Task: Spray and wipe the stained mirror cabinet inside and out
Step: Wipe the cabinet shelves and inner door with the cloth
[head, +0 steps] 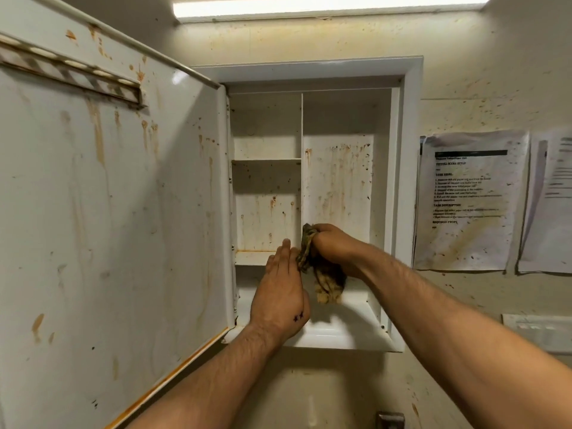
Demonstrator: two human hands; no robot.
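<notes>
1. The cabinet (408,168) sits mid-frame, a white box with a flat moulded frame, recessed in a cream wall (483,75) flecked with brown spots.
2. Its door (108,196) swings open over the left half of the frame; the glossy white inner face carries orange drips and rust-like spots, with a slotted rail (71,69) across its upper left.
3. Inside, a thin vertical divider (302,156) splits the box; a flat shelf (266,160) crosses the left bay. The back panels are streaked with orange runs.
4. The right hand (332,247), centre frame, is closed tight around a crumpled, stained cloth (328,283), pressing its top against the foot of the divider; the rest hangs in a lumpy wad.
5. The left hand (283,292) is flat and holds nothing, fingers together and pointing up, its edge touching the cloth.
6. Two wrinkled, stained printed sheets (470,199) hang on the wall at right.
7. A bright strip light (328,7) runs along the top.
</notes>
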